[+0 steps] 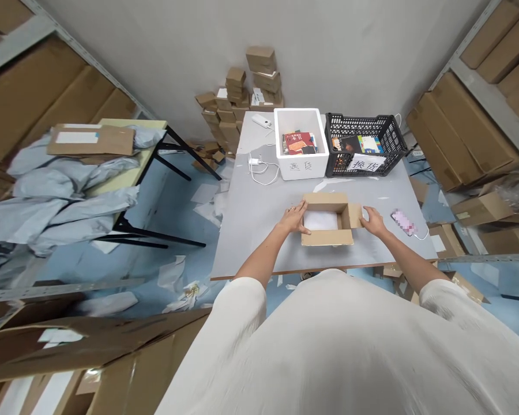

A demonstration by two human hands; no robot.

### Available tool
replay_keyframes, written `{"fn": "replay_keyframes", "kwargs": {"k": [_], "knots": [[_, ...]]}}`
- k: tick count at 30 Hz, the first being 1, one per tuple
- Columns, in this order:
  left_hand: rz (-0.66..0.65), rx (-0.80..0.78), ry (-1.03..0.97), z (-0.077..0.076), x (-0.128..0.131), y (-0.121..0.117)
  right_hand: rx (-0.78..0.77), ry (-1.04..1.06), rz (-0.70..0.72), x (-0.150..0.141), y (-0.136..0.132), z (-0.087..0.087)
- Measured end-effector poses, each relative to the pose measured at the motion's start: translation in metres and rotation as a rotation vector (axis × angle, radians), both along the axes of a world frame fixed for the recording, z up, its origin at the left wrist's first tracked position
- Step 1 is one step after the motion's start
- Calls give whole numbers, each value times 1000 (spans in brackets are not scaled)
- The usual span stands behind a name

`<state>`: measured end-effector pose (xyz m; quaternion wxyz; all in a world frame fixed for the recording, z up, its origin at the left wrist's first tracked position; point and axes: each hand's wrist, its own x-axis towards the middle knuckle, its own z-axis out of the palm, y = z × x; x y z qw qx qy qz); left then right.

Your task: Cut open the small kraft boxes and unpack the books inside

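Note:
An open cardboard box [327, 219] lies on the grey table top [251, 230], with white packing [318, 221] inside it. My left hand [294, 218] grips the box's left wall, fingers over the edge. My right hand [374, 222] is beside the box's right flap [354, 215], its fingertips touching the flap. A white foam box [301, 144] holding books and a black plastic crate [365, 144] stand at the table's far edge. A phone [403, 222] on a cable lies to the right of my right hand.
Stacked small cartons [237, 109] stand against the wall behind the table. Shelves of large cartons [458, 132] line the right side. On the left, a folding table [134, 173] carries grey mailer bags [69, 196]. A white charger with cable [255, 162] lies on the grey table.

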<state>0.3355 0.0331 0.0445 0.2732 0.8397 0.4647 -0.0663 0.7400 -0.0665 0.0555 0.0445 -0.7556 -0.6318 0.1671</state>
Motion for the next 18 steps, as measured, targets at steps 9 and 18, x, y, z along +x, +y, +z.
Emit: {"fn": "replay_keyframes", "kwargs": {"k": [9,18], "knots": [[42,14,-107,-14,-2,-6,42,-101,671,-93,53,60],[36,-6,-124,-14,-2,-11,-273,-277,967,-179,95,-2]]}}
